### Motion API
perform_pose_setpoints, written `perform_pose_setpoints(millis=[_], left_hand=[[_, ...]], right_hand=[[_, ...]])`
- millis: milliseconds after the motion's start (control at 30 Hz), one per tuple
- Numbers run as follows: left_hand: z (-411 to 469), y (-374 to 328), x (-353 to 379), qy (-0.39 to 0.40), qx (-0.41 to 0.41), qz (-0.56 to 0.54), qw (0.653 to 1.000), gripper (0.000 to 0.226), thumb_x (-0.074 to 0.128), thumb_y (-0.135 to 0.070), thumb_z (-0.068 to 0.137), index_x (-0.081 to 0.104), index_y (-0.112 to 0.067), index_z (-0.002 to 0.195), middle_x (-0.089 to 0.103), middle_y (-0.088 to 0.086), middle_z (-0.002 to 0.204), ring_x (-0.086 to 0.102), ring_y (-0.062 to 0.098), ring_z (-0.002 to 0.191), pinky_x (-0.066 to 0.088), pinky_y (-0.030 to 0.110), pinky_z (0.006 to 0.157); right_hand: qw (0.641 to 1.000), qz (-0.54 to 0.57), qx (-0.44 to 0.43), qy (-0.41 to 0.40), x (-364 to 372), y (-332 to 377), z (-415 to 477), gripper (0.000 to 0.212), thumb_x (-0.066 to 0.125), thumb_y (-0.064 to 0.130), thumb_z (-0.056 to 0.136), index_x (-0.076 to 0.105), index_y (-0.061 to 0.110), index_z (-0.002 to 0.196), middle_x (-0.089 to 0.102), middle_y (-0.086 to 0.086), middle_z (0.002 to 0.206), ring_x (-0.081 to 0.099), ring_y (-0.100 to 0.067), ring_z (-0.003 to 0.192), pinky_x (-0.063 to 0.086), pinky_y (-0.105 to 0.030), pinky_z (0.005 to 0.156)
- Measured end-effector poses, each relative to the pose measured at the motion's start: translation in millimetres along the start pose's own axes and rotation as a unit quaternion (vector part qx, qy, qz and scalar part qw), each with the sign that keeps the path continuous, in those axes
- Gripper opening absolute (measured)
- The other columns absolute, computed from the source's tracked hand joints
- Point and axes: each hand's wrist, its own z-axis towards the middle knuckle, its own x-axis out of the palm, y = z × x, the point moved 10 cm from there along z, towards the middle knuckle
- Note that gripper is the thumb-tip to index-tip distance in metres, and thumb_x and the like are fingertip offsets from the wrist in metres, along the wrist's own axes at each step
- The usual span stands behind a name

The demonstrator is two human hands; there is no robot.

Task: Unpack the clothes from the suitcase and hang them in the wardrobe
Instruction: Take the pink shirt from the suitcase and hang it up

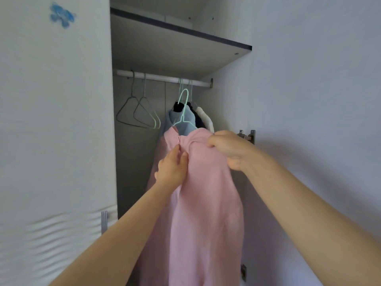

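Pink garment (206, 193) on a mint-green hanger (184, 112), held up in front of the open wardrobe (165, 48), hook just below the white rail (162, 77) and not on it. Left hand (172, 168) closed in a pinch on the cloth at the neckline; right hand (228, 149) clenched around the garment's shoulder. Behind, two bare hangers (138, 114) on the rail at left, blue, dark and white clothes (191, 116) hung at right.
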Motion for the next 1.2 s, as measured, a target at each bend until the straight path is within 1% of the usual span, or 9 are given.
perform_pose_setpoints(millis=[133, 233, 367, 433, 733, 800, 867, 933, 1200], left_hand=[[7.2, -2.4, -2.6, -0.028, 0.004, 0.164, 0.986, 0.043, 0.024, -0.042, 0.100, 0.036, -0.032, 0.140, 0.042, -0.011, 0.141, 0.037, 0.022, 0.129, 0.024, 0.043, 0.096], [11.9, -5.5, -6.4, -0.065, 0.026, 0.199, 0.977, 0.041, 0.019, -0.047, 0.099, 0.042, -0.034, 0.131, 0.047, -0.011, 0.133, 0.042, 0.022, 0.121, 0.021, 0.040, 0.085], [15.6, -15.3, -6.0, -0.086, 0.052, 0.221, 0.970, 0.046, 0.017, -0.049, 0.099, 0.033, -0.038, 0.141, 0.037, -0.017, 0.144, 0.036, 0.020, 0.128, 0.019, 0.038, 0.089], [17.5, -20.8, -4.4, -0.091, 0.066, 0.259, 0.959, 0.048, 0.018, -0.048, 0.099, 0.028, -0.036, 0.145, 0.032, -0.016, 0.149, 0.033, 0.018, 0.129, 0.019, 0.037, 0.088], [56.2, -8.8, 1.6, -0.109, 0.097, 0.380, 0.913, 0.056, 0.021, -0.050, 0.099, 0.009, -0.033, 0.151, 0.019, -0.007, 0.155, 0.024, 0.021, 0.136, 0.022, 0.046, 0.101], [64.0, -10.0, 4.3, -0.112, 0.112, 0.388, 0.908, 0.056, 0.021, -0.050, 0.098, 0.009, -0.033, 0.150, 0.019, -0.007, 0.154, 0.024, 0.021, 0.135, 0.022, 0.046, 0.101], [72.8, -10.6, 7.9, -0.107, 0.118, 0.384, 0.910, 0.055, 0.019, -0.049, 0.099, 0.010, -0.033, 0.150, 0.017, -0.007, 0.155, 0.021, 0.021, 0.137, 0.021, 0.048, 0.103], [81.9, -12.8, 10.0, -0.108, 0.128, 0.369, 0.914, 0.052, 0.018, -0.048, 0.099, 0.014, -0.033, 0.149, 0.016, -0.008, 0.156, 0.019, 0.020, 0.139, 0.019, 0.048, 0.105], [131.4, -14.3, 0.2, -0.122, 0.130, 0.326, 0.928, 0.063, 0.004, -0.044, 0.088, 0.022, -0.030, 0.146, 0.020, -0.006, 0.156, 0.020, 0.022, 0.140, 0.019, 0.053, 0.106]], right_hand=[[0.999, -0.003, -0.028, 0.016, 9.3, 0.8, 14.9, 0.022, 0.044, 0.006, 0.094, 0.051, 0.011, 0.074, 0.047, -0.001, 0.071, 0.045, -0.012, 0.064, 0.033, -0.022, 0.052], [0.988, -0.129, -0.078, -0.034, 8.5, 6.4, 30.4, 0.022, 0.037, 0.011, 0.095, 0.054, 0.006, 0.107, 0.051, -0.002, 0.085, 0.049, -0.018, 0.077, 0.033, -0.025, 0.055], [0.910, -0.374, -0.158, -0.081, 17.3, 25.4, 39.5, 0.004, 0.035, 0.013, 0.097, 0.039, 0.014, 0.095, 0.032, 0.003, 0.068, 0.042, -0.022, 0.081, 0.034, -0.030, 0.069], [0.874, -0.435, -0.189, -0.103, 23.6, 35.8, 45.2, 0.004, 0.036, 0.011, 0.097, 0.037, 0.014, 0.094, 0.026, 0.003, 0.066, 0.040, -0.023, 0.081, 0.034, -0.032, 0.071], [0.820, -0.499, -0.251, -0.128, 43.0, 64.3, 96.2, 0.017, 0.035, 0.009, 0.097, 0.046, 0.011, 0.109, 0.026, 0.001, 0.066, 0.040, -0.023, 0.079, 0.034, -0.031, 0.071], [0.820, -0.494, -0.253, -0.140, 45.1, 69.8, 104.6, 0.021, 0.037, 0.004, 0.095, 0.048, 0.011, 0.111, 0.035, -0.001, 0.069, 0.044, -0.024, 0.084, 0.034, -0.029, 0.069], [0.828, -0.481, -0.246, -0.151, 46.6, 73.7, 115.6, 0.027, 0.039, -0.002, 0.092, 0.049, 0.009, 0.114, 0.055, -0.007, 0.090, 0.048, -0.024, 0.096, 0.035, -0.030, 0.067], [0.832, -0.477, -0.237, -0.157, 50.3, 78.4, 129.6, 0.033, 0.038, -0.005, 0.091, 0.049, 0.009, 0.119, 0.060, -0.011, 0.109, 0.051, -0.027, 0.106, 0.036, -0.031, 0.069], [0.832, -0.460, -0.244, -0.192, 64.7, 104.3, 183.2, 0.031, 0.039, -0.005, 0.090, 0.050, 0.002, 0.118, 0.062, -0.018, 0.116, 0.057, -0.037, 0.108, 0.033, -0.033, 0.072]])
